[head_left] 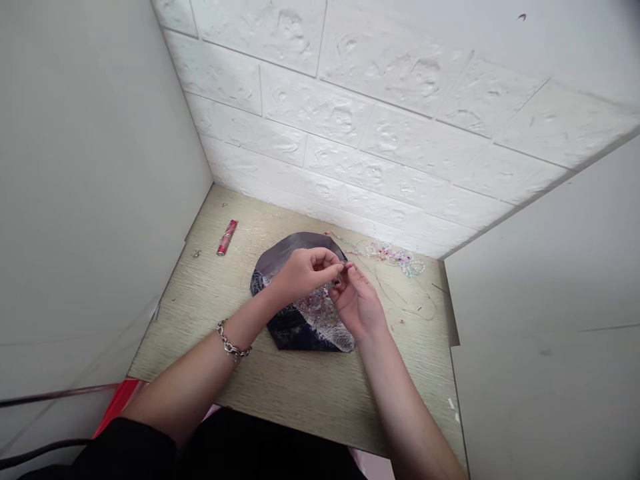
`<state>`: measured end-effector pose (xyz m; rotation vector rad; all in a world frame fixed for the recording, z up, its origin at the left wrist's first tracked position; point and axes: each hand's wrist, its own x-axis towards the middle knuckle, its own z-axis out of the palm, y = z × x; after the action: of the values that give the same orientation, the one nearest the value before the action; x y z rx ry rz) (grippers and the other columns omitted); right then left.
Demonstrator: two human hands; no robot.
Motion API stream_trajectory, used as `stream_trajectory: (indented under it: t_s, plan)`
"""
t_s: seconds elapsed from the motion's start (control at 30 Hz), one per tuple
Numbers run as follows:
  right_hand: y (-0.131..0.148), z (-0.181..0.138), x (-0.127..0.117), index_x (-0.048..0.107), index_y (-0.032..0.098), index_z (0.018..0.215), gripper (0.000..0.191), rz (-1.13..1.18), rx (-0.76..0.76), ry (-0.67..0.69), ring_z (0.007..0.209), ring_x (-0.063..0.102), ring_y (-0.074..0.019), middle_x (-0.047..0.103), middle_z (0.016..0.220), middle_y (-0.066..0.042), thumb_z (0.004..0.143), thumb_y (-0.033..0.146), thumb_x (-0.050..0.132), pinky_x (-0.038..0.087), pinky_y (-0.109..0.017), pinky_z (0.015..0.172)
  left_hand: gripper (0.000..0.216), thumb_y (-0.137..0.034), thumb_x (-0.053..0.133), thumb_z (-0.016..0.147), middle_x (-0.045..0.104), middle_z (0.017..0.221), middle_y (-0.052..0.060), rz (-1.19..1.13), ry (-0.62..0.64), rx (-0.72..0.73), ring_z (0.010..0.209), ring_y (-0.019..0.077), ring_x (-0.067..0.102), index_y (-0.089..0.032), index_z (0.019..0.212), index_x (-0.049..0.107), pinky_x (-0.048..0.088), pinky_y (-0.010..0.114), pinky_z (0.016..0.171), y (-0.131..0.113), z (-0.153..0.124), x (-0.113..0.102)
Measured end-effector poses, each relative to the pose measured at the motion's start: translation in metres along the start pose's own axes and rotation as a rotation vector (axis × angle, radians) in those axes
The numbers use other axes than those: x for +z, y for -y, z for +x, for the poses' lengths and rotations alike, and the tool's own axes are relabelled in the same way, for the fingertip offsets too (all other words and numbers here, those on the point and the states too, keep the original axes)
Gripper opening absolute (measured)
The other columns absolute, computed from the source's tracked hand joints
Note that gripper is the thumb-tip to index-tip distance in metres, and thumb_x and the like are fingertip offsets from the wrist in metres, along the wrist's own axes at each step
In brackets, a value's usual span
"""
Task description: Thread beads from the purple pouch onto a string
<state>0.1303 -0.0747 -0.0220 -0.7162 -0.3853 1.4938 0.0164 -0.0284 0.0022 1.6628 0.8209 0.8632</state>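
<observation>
My left hand point(306, 272), with a chain bracelet point(232, 343) on its wrist, reaches over a dark, shallow tray point(293, 339). Its thumb and forefinger are pinched together. Fingertip to fingertip with it, my right hand point(359, 303) is also closed in a pinch, palm turned up. Whatever sits between the fingertips is too small to make out. Below the hands, many small pink and clear beads point(317, 308) lie in the tray, partly covered by the fingers. Thin thread trails over the table just right of my right hand.
Strung beads point(393, 257) in pink, white and pale green lie heaped by the white brick-patterned wall point(345, 133). A red tube-shaped item point(227, 238) rests at the table's left. Plain panels point(545, 320) close in both sides of the wooden table point(290, 393).
</observation>
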Motion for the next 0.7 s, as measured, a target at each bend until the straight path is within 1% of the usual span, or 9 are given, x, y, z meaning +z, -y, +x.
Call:
stream_trajectory:
  t_s: [0.1, 0.23, 0.5, 0.7]
  plan:
    - [-0.0008, 0.0004, -0.0003, 0.056, 0.019, 0.074, 0.006, -0.005, 0.002, 0.007, 0.055, 0.053, -0.0045, 0.060, 0.070, 0.005, 0.068, 0.021, 0.058, 0.045, -0.016, 0.049, 0.018, -0.029, 0.051, 0.069, 0.052, 0.054, -0.003, 0.050, -0.008, 0.026, 0.047, 0.0031, 0.041, -0.012, 0.067, 0.056, 0.033, 0.014, 0.043, 0.0009, -0.0009, 0.0008]
    - [-0.0012, 0.0010, -0.0005, 0.055, 0.019, 0.074, 0.006, -0.020, -0.017, 0.021, 0.062, 0.056, -0.0057, 0.060, 0.072, 0.004, 0.068, 0.020, 0.058, 0.047, -0.017, 0.054, 0.016, -0.027, 0.050, 0.068, 0.051, 0.055, -0.002, 0.114, -0.005, 0.062, 0.049, 0.0032, 0.041, -0.012, 0.065, 0.056, 0.033, 0.014, 0.044, 0.0022, -0.0013, 0.0011]
    - [-0.0023, 0.0014, -0.0006, 0.054, 0.020, 0.074, 0.005, -0.029, -0.029, 0.034, 0.062, 0.055, -0.0060, 0.060, 0.072, 0.004, 0.069, 0.020, 0.057, 0.049, -0.019, 0.058, 0.016, -0.026, 0.049, 0.068, 0.049, 0.053, -0.003, 0.125, -0.026, 0.056, 0.048, 0.0035, 0.039, -0.012, 0.065, 0.056, 0.032, 0.014, 0.043, 0.0001, -0.0019, 0.0012]
    - [-0.0021, 0.0009, -0.0007, 0.054, 0.020, 0.075, 0.005, -0.028, -0.021, 0.033, 0.061, 0.055, -0.0050, 0.060, 0.073, 0.005, 0.070, 0.020, 0.056, 0.048, -0.018, 0.059, 0.017, -0.028, 0.048, 0.068, 0.048, 0.054, -0.002, 0.130, -0.008, 0.045, 0.049, 0.0040, 0.039, -0.012, 0.064, 0.054, 0.032, 0.015, 0.043, -0.0008, -0.0025, 0.0006]
